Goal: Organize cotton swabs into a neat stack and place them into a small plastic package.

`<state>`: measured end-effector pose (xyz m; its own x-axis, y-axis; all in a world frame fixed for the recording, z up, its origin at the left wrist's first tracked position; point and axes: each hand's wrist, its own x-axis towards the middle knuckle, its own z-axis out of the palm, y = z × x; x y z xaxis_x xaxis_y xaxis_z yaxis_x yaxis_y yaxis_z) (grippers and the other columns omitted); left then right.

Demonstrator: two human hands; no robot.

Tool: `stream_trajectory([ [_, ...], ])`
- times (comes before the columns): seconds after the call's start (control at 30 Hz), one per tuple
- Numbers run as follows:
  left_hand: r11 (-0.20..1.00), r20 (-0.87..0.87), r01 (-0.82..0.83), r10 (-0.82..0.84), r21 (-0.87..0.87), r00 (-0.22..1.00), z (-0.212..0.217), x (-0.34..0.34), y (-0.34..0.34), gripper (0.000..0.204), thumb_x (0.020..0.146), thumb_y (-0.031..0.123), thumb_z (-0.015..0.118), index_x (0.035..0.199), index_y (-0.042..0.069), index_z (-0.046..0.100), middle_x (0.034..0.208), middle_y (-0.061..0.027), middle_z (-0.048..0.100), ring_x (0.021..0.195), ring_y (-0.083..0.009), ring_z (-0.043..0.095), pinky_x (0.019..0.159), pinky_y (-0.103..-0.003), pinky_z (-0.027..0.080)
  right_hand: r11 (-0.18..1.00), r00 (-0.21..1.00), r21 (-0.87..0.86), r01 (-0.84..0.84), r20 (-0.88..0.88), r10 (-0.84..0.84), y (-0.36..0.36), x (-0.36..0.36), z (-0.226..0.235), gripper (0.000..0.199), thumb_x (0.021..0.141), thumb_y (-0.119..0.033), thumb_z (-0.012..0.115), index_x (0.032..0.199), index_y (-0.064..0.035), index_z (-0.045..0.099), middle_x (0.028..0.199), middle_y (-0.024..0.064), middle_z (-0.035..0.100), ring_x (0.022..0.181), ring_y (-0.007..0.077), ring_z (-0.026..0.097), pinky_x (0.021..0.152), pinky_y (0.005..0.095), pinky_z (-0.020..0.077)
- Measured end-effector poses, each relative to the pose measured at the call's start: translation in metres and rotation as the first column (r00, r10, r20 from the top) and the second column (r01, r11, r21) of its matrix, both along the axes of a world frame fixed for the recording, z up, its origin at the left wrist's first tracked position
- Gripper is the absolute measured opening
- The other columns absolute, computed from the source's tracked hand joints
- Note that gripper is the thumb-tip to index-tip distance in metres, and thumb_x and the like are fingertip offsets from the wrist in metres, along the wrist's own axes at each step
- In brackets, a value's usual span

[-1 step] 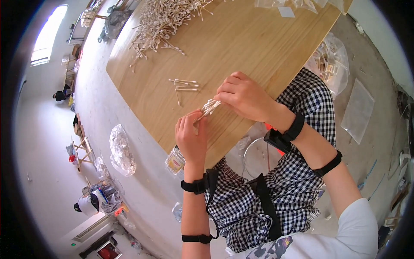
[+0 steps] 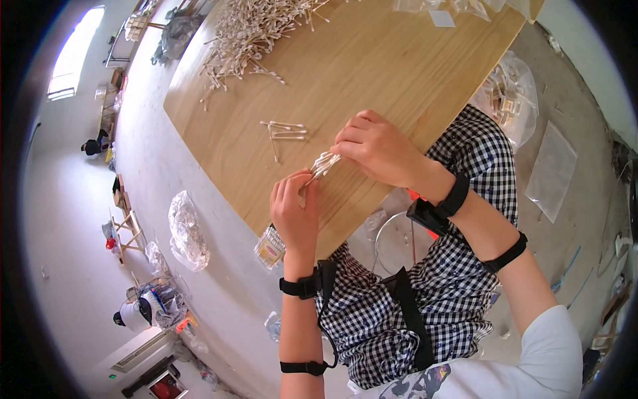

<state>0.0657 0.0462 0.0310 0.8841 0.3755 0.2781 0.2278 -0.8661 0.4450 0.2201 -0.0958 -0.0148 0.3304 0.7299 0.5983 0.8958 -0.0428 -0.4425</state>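
Several loose swabs (image 2: 288,132), swab heap (image 2: 242,36) beyond; left fingers (image 2: 290,191), right fingers (image 2: 353,136) pinch swab bundle (image 2: 323,164).

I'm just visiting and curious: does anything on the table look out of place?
A few cotton swabs lie apart from the big jumbled pile on the table, one askew to the others, so they look stray.
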Motion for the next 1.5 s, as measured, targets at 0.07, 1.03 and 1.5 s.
stream_trajectory([
  [0.07, 1.0, 0.009, -0.015, 0.015, -0.022, 1.0, 0.001, 0.002, -0.003, 0.012, 0.082, 0.001, 0.07, 0.092, 0.002, 0.065, 0.097, -0.0099, 0.069, 0.092, -0.0271, 0.063, 0.081, -0.036, 0.05, 1.0, 1.0, -0.013, 0.016, 0.009, -0.015, -0.001, 0.002, 0.0, 0.014, 0.079, -0.013, 0.068, 0.092, -0.0082, 0.069, 0.091, -0.0002, 0.066, 0.092, 0.0179, 0.06, 0.092, 0.0344, 0.0438],
  [1.03, 0.959, 0.031, -0.231, 0.239, -0.164, 0.971, 0.0, 0.014, 0.033, 0.006, 0.082, 0.0, 0.069, 0.088, 0.0, 0.066, 0.083, -0.0103, 0.065, 0.069, -0.019, 0.064, 0.066, -0.029, 0.052, 0.981, 0.979, -0.044, 0.19, -0.063, -0.193, -0.025, 0.026, 0.02, 0.006, 0.077, -0.01, 0.072, 0.081, -0.008, 0.07, 0.083, 0.0014, 0.063, 0.085, 0.0205, 0.059, 0.086, 0.0339, 0.0446],
  [1.5, 0.985, 0.02, 0.086, -0.09, 0.15, 0.996, -0.007, 0.033, -0.016, 0.019, 0.078, 0.015, 0.075, 0.094, 0.008, 0.067, 0.099, -0.0045, 0.064, 0.103, -0.0275, 0.056, 0.093, -0.04, 0.04, 0.984, 0.982, -0.018, 0.177, -0.068, -0.178, -0.025, 0.027, 0.011, 0.007, 0.077, -0.01, 0.073, 0.083, -0.0083, 0.07, 0.084, 0.0017, 0.063, 0.085, 0.021, 0.059, 0.086, 0.0347, 0.0444],
])
